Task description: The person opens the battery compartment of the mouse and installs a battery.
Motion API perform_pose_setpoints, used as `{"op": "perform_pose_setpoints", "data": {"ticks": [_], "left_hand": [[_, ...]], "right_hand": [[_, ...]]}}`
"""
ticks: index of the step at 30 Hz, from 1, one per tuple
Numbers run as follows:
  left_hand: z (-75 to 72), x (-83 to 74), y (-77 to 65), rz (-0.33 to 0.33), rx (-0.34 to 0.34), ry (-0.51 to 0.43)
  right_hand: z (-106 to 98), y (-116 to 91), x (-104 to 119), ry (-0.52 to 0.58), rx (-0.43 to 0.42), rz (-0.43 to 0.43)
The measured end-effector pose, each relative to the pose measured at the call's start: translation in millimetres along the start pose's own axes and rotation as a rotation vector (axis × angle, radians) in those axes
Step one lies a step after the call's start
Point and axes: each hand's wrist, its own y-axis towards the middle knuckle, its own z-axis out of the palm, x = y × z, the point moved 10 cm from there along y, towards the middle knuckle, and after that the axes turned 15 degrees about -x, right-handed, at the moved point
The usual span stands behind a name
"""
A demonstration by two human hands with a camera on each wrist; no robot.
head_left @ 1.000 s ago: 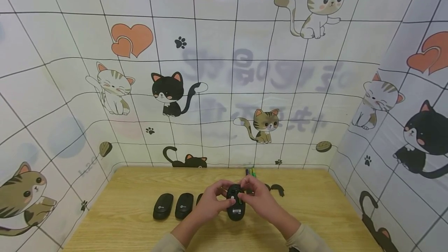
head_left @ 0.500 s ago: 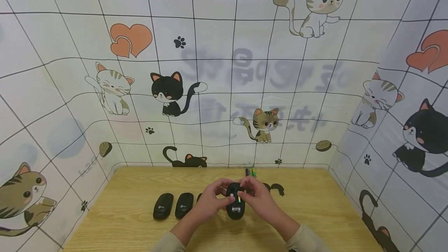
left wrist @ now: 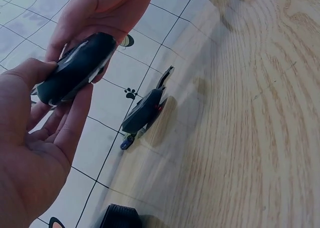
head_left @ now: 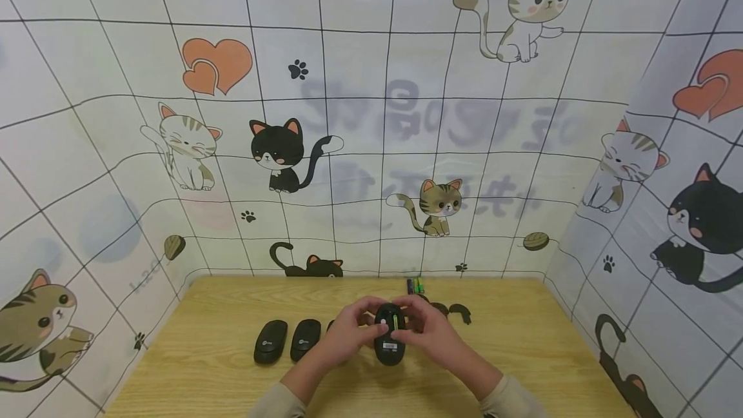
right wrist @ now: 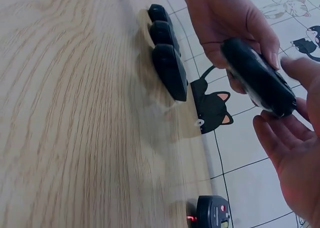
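Note:
A black computer mouse [head_left: 390, 350] is held underside up above the table, its battery bay uncovered. Inside the bay lies a green-and-gold battery [head_left: 396, 322]. My left hand [head_left: 347, 333] grips the left side, thumb on the underside and fingers beneath. On the other side my right hand [head_left: 432, 328] holds the mouse, with its thumb beside the bay and fingers round the far edge. The left wrist view shows the mouse [left wrist: 77, 70] edge-on between both hands. From the right wrist, the mouse [right wrist: 257, 77] hides part of the fingers behind it.
Two black mice [head_left: 270, 342] lie left on the wooden table [head_left: 191, 353], a third partly behind my left hand. Batteries [head_left: 415, 286] lie near the back wall. Curved dark covers [head_left: 461, 313] lie right of them. Another mouse [right wrist: 212, 212], glowing red, lies beyond my right hand.
My right fingertips have moved off the battery bay to the mouse's edge, and the thumb has shifted down beside it. The battery, earlier largely covered by fingers, now shows in the bay.

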Motion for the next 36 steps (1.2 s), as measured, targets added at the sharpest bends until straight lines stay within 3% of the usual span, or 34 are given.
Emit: {"op": "perform_pose_setpoints", "data": {"ticks": [6, 11, 16, 25, 36], "left_hand": [[-0.4, 0.3, 2.2, -0.012, 0.007, -0.027], [-2.2, 2.1, 3.3, -0.026, 0.003, -0.045], [-3.0, 3.3, 3.3, -0.035, -0.001, -0.047], [2.0, 0.4, -1.9, -0.008, 0.060, 0.000], [12.5, 2.9, -3.8, -0.005, 0.154, 0.006]], "right_hand": [[4, -4, 5, -0.107, 0.088, -0.103], [8, -8, 5, -0.188, 0.129, -0.136], [9, -10, 7, -0.248, 0.127, -0.180], [3, -7, 0, -0.302, 0.078, -0.155], [-7, 6, -20, -0.227, 0.086, -0.110]]}}
